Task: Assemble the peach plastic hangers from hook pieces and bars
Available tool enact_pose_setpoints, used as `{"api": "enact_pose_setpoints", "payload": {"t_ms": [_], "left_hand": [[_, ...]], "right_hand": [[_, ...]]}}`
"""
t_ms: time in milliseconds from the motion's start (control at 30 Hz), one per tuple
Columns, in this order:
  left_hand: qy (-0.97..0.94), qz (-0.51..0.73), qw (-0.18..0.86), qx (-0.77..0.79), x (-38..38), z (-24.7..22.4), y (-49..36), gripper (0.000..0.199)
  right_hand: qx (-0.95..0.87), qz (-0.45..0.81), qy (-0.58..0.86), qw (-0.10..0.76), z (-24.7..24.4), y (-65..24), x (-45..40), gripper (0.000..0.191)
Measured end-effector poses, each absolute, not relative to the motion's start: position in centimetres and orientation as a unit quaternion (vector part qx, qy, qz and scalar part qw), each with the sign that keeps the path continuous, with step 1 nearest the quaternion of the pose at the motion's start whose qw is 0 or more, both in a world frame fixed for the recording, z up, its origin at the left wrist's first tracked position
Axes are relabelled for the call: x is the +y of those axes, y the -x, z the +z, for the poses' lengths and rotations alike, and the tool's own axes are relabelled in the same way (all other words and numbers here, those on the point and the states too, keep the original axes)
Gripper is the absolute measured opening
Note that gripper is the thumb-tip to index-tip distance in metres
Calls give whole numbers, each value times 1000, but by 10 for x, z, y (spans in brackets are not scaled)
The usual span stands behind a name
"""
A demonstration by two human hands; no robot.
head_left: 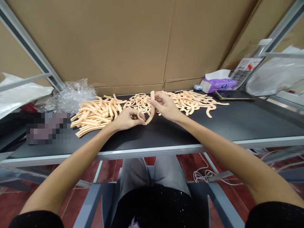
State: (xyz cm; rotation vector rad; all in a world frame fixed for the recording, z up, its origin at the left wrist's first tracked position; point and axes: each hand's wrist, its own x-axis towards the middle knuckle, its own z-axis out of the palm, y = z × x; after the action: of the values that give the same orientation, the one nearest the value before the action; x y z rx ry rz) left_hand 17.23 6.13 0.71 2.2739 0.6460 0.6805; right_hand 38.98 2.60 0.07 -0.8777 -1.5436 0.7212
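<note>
My right hand [165, 106] pinches the upper end of a curved beige strip [151, 117] that stands upright over the table. At its lower end, my left hand [130, 118] grips a thinner, looped beige piece [140, 113] that touches the strip. I cannot tell whether the two are joined. Left of my hands lies a pile of thicker curved beige strips [93, 112]. Behind them is a heap of small ring-like beige pieces [137, 101]. To the right spreads another heap of thin, wavy beige pieces [190, 99].
The black tabletop [228, 123] has a metal front edge [166, 150]. Crumpled clear plastic [71, 95] lies at the back left. At the back right are a purple tissue pack [219, 85], a phone [235, 95] and a plastic bottle [249, 65]. Cardboard [118, 44] walls the back.
</note>
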Motion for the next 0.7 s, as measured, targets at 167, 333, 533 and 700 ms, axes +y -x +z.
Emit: {"api": "enact_pose_setpoints", "payload": {"t_ms": [167, 333, 533, 700], "left_hand": [[-877, 261, 319, 248, 61, 8, -171, 13], [-880, 258, 314, 244, 61, 9, -170, 15], [-884, 246, 318, 239, 59, 11, -171, 17], [-880, 249, 326, 238, 58, 10, -171, 15]], "right_hand": [[-694, 356, 390, 490, 5, -392, 21, 46], [-708, 406, 399, 418, 8, -399, 19, 28], [-715, 409, 401, 401, 9, -404, 20, 8], [-747, 336, 403, 409, 7, -398, 15, 7]]}}
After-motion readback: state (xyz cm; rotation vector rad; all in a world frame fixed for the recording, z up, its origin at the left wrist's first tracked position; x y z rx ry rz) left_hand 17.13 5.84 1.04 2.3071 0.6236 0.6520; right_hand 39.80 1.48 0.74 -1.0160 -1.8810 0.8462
